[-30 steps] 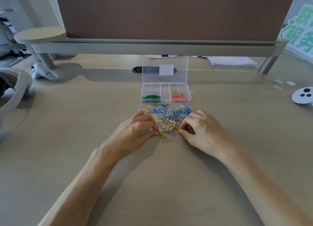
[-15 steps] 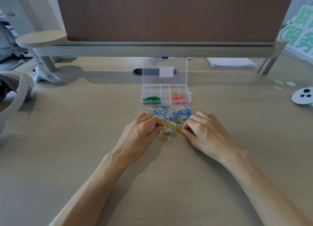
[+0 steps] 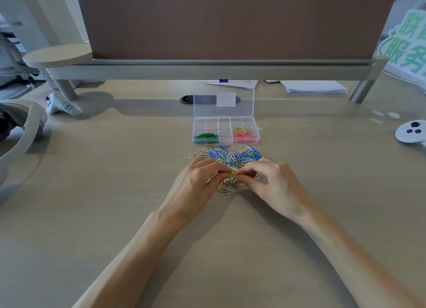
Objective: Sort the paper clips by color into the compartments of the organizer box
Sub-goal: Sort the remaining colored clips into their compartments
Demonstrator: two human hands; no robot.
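Observation:
A loose pile of paper clips [image 3: 230, 156], blue, white, yellow and silver, lies on the desk just in front of a clear organizer box [image 3: 226, 123] with its lid up. Green clips [image 3: 205, 136] fill its front left compartment, pink clips [image 3: 244, 137] the front right, and a few yellow clips [image 3: 238, 130] sit behind the pink. My left hand [image 3: 196, 185] and my right hand [image 3: 276, 183] meet over the near side of the pile. Fingertips of both pinch yellow clips [image 3: 233, 174] between them.
A raised monitor shelf [image 3: 207, 70] with a brown panel spans the back. White game controllers lie at the far left [image 3: 62, 107] and far right [image 3: 411, 131]. A paper stack [image 3: 313, 87] sits behind the box, a headset [image 3: 20, 132] at the left edge.
Both hands have drawn together above the near part of the pile. Their fingertips now meet on yellow clips lifted slightly off the desk.

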